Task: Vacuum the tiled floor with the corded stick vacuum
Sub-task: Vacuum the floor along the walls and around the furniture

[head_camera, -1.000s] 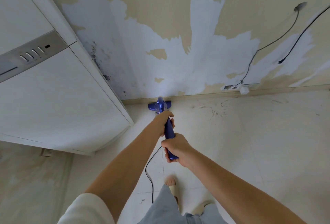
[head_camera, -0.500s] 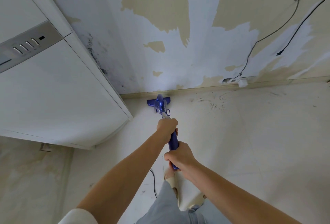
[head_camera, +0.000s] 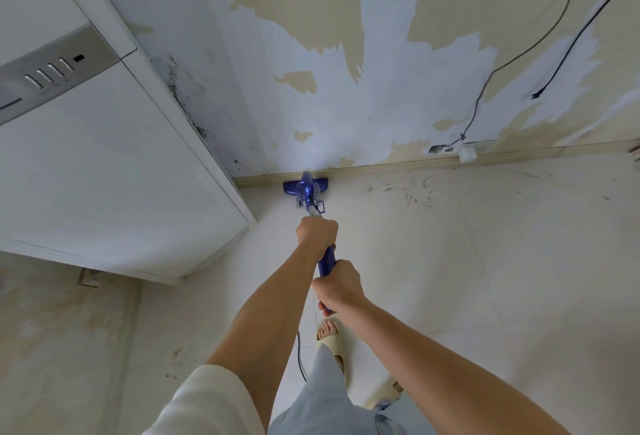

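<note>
Fingers of the right hand (head_camera: 341,287) curl tight round the near end of the blue handle (head_camera: 326,263), and the left hand (head_camera: 317,233) is wrapped round the same handle just ahead of it, higher up the stick, so both hands are clamped on the vacuum (head_camera: 306,192). Both bare forearms reach forward from the bottom of the view, the left one coming out of a pale rolled sleeve (head_camera: 207,403).

Beyond the left hand a short silver piece of tube shows, then the blue body and the wide floor head, which sits on the tiled floor (head_camera: 485,278) right against the baseboard (head_camera: 381,166) at the foot of the wall. A thin black cord (head_camera: 300,358) trails on the tiles below the hands, beside a foot in a cream sandal (head_camera: 330,337).

To the left of the vacuum head stands a white cabinet (head_camera: 104,174) with a grey metal strip across it. The wall (head_camera: 311,53) behind is patchy, with white and beige areas and dark speckled marks next to the cabinet edge. Two dark wires (head_camera: 512,56) hang down the wall on the right. Grey scuff marks streak the floor near the baseboard, to the right of the vacuum head.
</note>
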Motion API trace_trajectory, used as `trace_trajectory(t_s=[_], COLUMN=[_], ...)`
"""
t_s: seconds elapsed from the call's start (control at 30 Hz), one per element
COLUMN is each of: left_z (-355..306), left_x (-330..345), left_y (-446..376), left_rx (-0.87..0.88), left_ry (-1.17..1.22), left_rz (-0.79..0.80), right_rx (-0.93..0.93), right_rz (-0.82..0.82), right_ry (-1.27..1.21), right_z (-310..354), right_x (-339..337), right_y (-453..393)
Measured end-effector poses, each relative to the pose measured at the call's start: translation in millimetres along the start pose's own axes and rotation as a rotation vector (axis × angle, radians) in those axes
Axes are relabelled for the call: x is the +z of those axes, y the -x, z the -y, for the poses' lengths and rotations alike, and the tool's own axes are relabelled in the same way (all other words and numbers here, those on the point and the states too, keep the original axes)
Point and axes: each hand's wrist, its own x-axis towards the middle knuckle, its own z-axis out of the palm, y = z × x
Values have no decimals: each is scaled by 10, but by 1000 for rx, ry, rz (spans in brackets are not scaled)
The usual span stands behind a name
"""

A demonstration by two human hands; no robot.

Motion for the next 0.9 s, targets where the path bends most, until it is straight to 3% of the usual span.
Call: trace_trajectory(t_s=[0.27, 0.57, 0.9], left_z=[-20, 31, -155], left_x=[637, 1398, 1759], left_y=[415, 1129, 1058], left_rx=[57, -29, -110], left_ry=[40, 43, 232], left_rz=[127, 178, 309], right_rx=[-1, -13, -17], right_rz=[-64, -131, -52], right_ry=[-1, -38, 19], right_z=[-491, -1207, -1301], right_x=[-576, -1164, -1703], right_y=[249, 542, 397])
